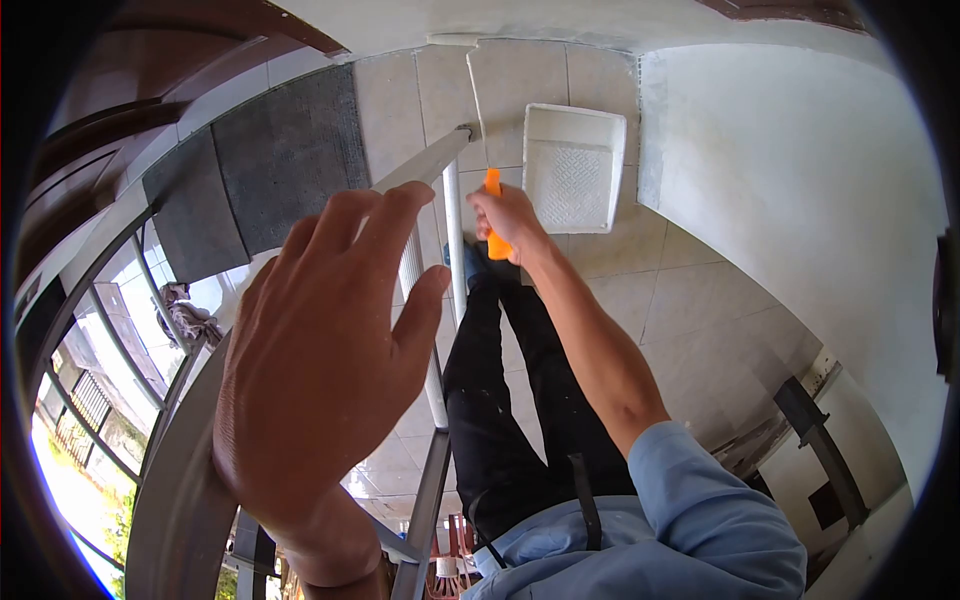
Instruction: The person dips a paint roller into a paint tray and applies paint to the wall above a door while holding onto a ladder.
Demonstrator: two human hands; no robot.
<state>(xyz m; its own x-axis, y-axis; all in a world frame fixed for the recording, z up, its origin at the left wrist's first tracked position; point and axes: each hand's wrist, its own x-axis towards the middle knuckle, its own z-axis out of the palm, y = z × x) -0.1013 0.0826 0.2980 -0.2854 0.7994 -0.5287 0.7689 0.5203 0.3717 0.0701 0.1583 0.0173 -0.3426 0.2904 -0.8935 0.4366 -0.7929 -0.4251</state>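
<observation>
My right hand point(508, 220) is wrapped round the orange handle point(493, 245) of a paint roller. Its thin, paint-coated rod point(476, 100) runs up to a white roller head point(453, 40) at the foot of the far wall. Large in the view, my left hand point(335, 350) is raised with its fingers apart and nothing in it, in front of a grey metal railing point(425, 165). To the right of the roller, a white paint tray point(617, 170) with a textured slope lies on the tiled floor.
Dark mats point(290, 150) lie at the upper left, beside brown wooden doors point(160, 80). A crumpled cloth point(190, 318) hangs by the left railing. White walls point(780, 160) bound the right side. A dark bracket point(825, 450) stands at the lower right.
</observation>
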